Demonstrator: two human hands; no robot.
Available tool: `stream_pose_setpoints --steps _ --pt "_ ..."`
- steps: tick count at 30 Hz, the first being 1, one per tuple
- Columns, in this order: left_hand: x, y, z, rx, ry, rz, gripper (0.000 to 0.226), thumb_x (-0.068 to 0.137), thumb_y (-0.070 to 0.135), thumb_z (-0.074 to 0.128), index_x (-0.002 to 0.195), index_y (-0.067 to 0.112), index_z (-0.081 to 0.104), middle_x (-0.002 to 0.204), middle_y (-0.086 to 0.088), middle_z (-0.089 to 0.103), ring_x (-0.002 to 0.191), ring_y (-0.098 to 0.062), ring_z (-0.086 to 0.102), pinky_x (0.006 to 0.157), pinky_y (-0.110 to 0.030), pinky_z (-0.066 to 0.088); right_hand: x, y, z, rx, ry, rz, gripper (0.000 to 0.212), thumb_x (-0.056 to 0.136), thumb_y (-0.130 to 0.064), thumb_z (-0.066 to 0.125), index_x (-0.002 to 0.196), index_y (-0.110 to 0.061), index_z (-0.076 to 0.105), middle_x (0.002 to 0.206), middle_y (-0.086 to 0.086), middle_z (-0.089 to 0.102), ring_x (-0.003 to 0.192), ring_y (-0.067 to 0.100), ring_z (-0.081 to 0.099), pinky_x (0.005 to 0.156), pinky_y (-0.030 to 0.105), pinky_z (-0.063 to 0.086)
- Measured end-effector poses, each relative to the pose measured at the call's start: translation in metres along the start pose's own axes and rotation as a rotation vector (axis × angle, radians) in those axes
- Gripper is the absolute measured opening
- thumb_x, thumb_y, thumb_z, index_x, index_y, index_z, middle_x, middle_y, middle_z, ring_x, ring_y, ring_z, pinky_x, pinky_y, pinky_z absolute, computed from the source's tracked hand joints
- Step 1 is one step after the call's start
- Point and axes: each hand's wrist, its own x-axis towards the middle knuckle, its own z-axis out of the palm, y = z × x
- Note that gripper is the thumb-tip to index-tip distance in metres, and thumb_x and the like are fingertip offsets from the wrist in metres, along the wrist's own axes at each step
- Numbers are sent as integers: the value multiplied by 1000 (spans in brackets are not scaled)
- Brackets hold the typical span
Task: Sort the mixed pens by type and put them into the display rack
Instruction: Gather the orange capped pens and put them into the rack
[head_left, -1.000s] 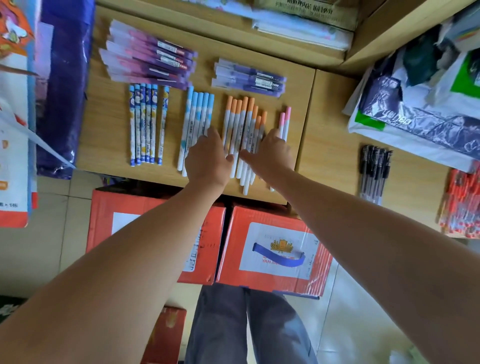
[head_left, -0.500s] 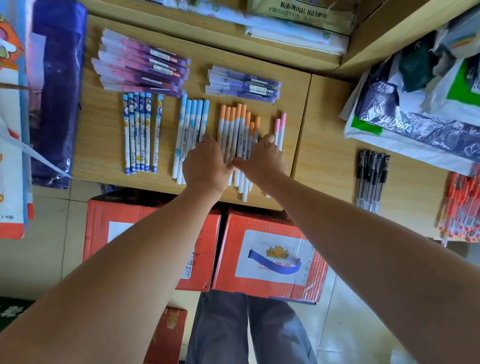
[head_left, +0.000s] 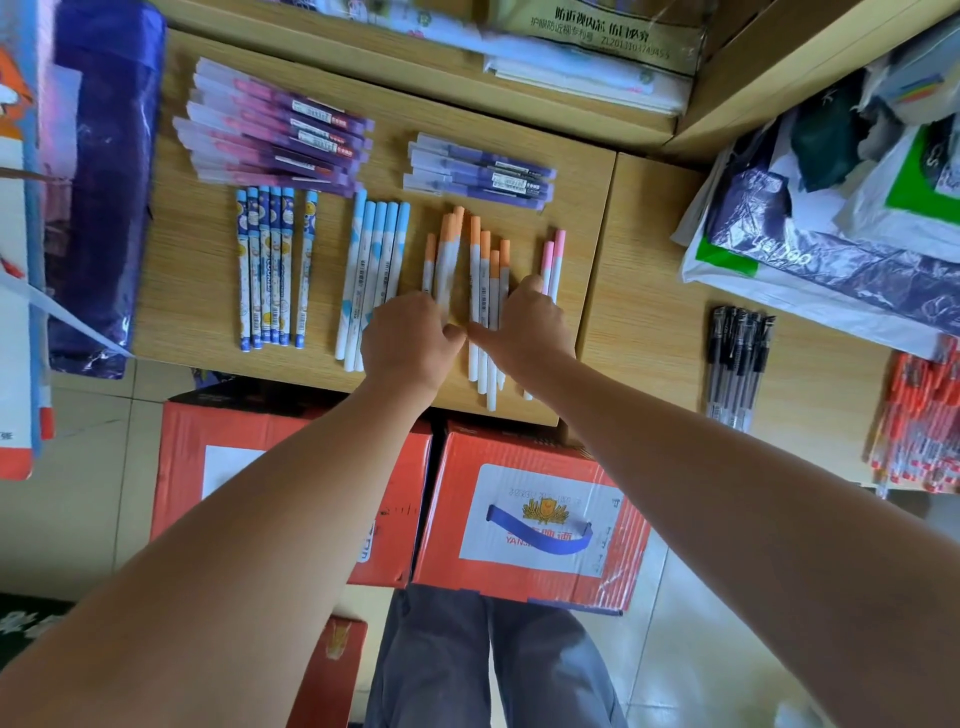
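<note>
Arms outstretched, left hand (head_left: 410, 340) beside right hand (head_left: 530, 327), fingers curled under

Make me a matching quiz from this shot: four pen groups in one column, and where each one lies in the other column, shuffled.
Things:
1. orange-capped pens
2. pink-capped pens
3. black pens
4. light-blue-capped pens

Places:
A. apart from the rest, on the right-hand tabletop
B. a pair at the outer edge of the right hand
C. a row at the outer edge of the left hand
D. between and under both hands

Pairs: 1-D, 2-B, 3-A, 4-C.
</note>
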Motion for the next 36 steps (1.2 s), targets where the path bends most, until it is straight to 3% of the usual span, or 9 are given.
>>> stream_pose_setpoints --steps 2,6,12,15,21,24,29,32,36 --pt "-1 -2 -2 -50 -12 -4 44 90 42 59 61 13 44 56 1 45 59 -22 53 54 -30 38 0 1 0 -22 10 -24 72 76 -55 71 115 -4 39 87 2 48 95 26 61 63 33 43" --pt "-4 -9 -8 -185 -46 21 37 94 26 50 61 13 40 55 -1 45 55 -21 50 59 -35 46 0 1 -3 -28 32 -31 68 74 -54 73 112 -5 44 87 2 48 91 22 58 64 32 44" --pt "-9 -21 -9 -303 -23 1 28 95 29 50 78 7 46 69 -9 55 65 -28 58 59 -35 47 -4 -9 8 -1 80 -93 34 80 -35 72 98 -10 58 83 0 50 83 21 56 65 32 45" --pt "-12 -28 -9 -321 -4 30 28 96 30 51 81 6 47 72 -11 58 67 -28 60 60 -37 50 -5 -12 8 -3 93 -99 35 80 -28 71 103 -7 56 85 1 48 80 19 49 64 31 40" --pt "-21 -37 -12 -324 25 23 28 96 32 52 81 8 46 71 -7 57 65 -26 61 61 -37 53 -4 -19 6 -83 50 -143 41 74 -27 74 105 -8 56 84 2 50 83 24 56 62 32 42" --pt "-28 -39 -12 -343 30 20 31 95 30 53 74 11 42 60 2 47 56 -21 53 54 -31 42 -5 -14 6 -112 40 -185 34 78 -18 69 110 -10 57 86 4 54 83 25 58 60 31 41" --pt "-39 -40 -15 -377 71 -5 34 96 30 52 67 19 39 57 6 44 50 -12 47 47 -18 31 -4 -1 1 99 -89 -247 13 84 -19 65 88 -13 54 75 1 52 67 19 51 49 24 33" --pt "-48 -34 -19 -396 82 -26 30 97 29 50 74 11 45 58 4 46 50 -10 47 44 -13 32 -11 2 -13 283 -222 -204 16 89 -21 63 81 -8 59 75 10 63 57 18 56 52 28 47" --pt "-68 -15 -26 -448 54 -21 27 99 28 46 82 7 47 67 -8 54 60 -25 55 55 -34 42 -37 18 -39 581 -370 -82 18 91 -22 62 88 -5 66 70 3 70 50 13 51 46 22 42"
